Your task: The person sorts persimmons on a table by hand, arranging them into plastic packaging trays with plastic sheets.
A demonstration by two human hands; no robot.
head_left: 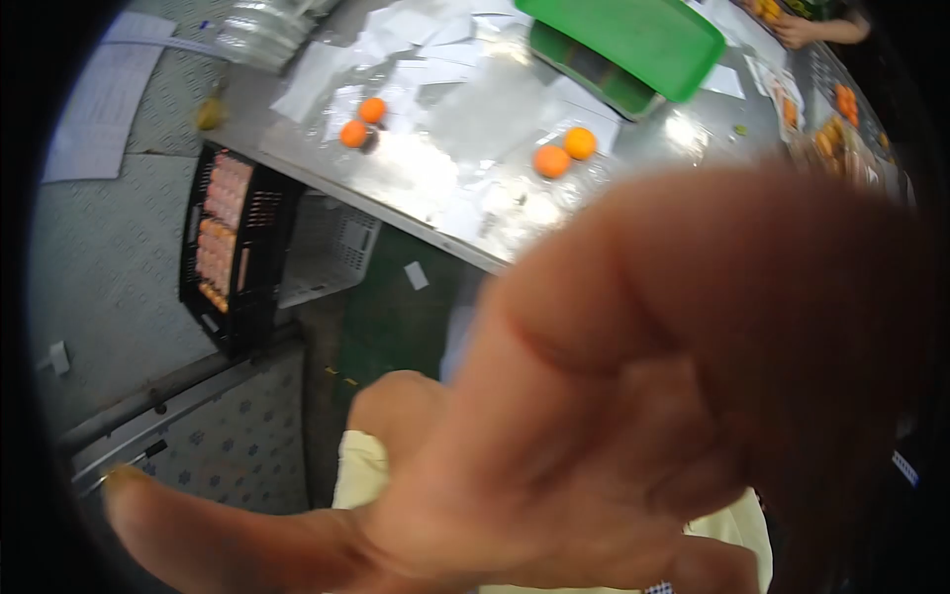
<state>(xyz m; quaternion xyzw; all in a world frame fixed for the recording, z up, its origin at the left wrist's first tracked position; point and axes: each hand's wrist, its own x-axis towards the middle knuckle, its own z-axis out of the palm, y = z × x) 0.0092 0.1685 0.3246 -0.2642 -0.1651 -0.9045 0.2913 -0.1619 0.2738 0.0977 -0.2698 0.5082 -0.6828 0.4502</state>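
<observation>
My left hand (554,445) fills the foreground, very near the camera and partly blurred. Its thumb stretches out to the lower left, well apart from the bent fingers at the upper right. Nothing shows in its grasp, though the fingertips are too close and dark to make out. My right hand is out of sight. Behind the raised hand, two round orange fruits (551,160) lie side by side on a metal table (435,233). Another pair of orange fruits (353,134) rests farther left on clear plastic and paper.
A green plastic tray (633,40) sits at the table's back. Below the edge stand a black crate (262,213) of packed pinkish-orange items and a white crate (332,243). A co-worker's hand (795,30) is at the far right, near packed yellow-orange fruit (831,139).
</observation>
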